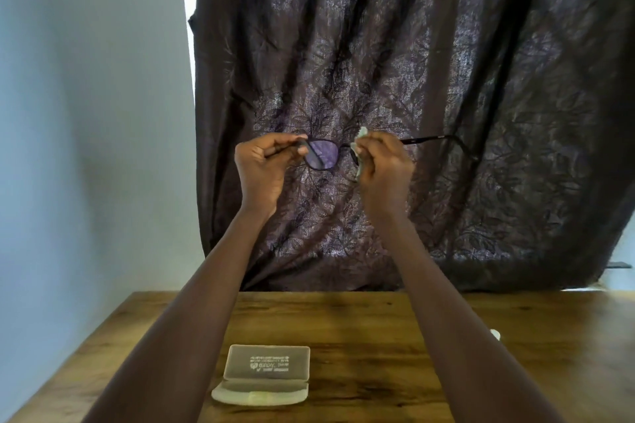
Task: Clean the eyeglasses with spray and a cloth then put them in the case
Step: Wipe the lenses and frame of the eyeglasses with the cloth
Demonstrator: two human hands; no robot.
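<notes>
Eyeglasses (324,154) are held up at arm's length in front of a dark patterned curtain (446,79), well above the wooden table (378,336). The left hand (263,165) is closed on the frame at its left end, where the temple appears pinched between thumb and fingers. The right hand (383,161) is closed on a pale green cloth (360,148), which is pressed around the right lens; that lens is hidden by the cloth and fingers. The left lens is bare and tinted violet by the light. The right temple is unfolded and juts out toward the right.

The step in hand is judged to be the wiping of 1 lens. It would be done well if the frame were steadied close to the lens being rubbed, so that the bridge is not twisted, and if light pressure were applied with cloth on both faces of the glass. The other lens should be given the same treatment afterwards.

Plenty of free air is left around both hands. Below, the case (264,374) lies open between the forearms, near the table's front edge, with clear wood on either side. A small white object (494,334) is partly hidden behind the right forearm; what it is cannot be told. The temples must be folded before the glasses are lowered in.
</notes>
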